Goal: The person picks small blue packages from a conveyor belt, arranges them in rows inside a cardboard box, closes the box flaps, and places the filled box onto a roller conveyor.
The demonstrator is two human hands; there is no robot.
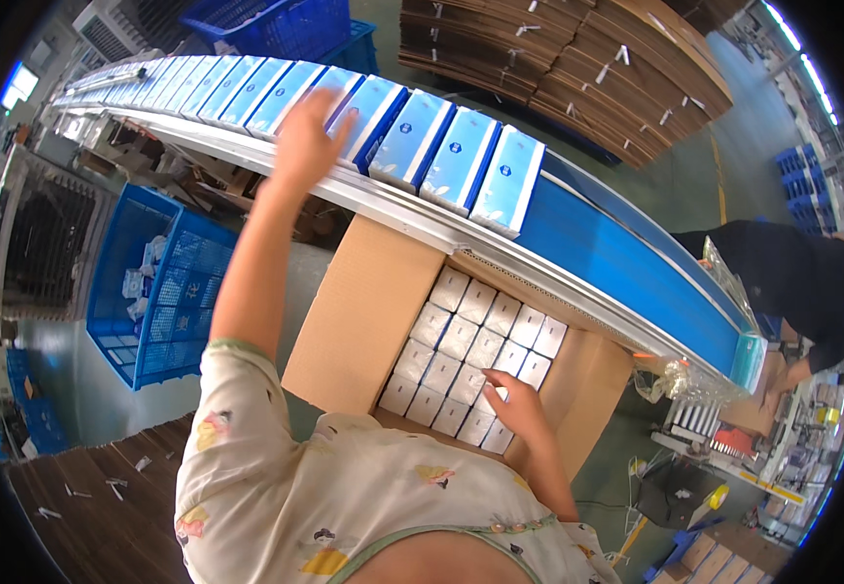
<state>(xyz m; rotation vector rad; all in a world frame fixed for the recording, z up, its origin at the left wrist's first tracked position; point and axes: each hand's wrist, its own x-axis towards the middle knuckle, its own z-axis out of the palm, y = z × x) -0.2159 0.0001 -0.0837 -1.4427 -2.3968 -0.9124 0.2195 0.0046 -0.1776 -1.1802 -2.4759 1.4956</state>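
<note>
A long row of blue-and-white tissue packs [409,139] stands on the conveyor, side by side. My left hand [310,144] reaches over the row with thumb and fingers apart; motion softens it, and whether it touches a pack I cannot tell. Below the conveyor, an open cardboard carton [363,316] holds several rows of packs [457,338] with their whitish ends facing up. Over the right part of these packs hovers or rests my right hand [517,407], its fingers apart and nothing seen in them.
The blue conveyor belt [616,258] runs on toward the lower right, where a person in black [782,282] bends over a carton. A blue crate [183,302] stands at the left. Stacked cardboard sheets [558,68] rise behind the belt; more cardboard [101,506] lies at the lower left.
</note>
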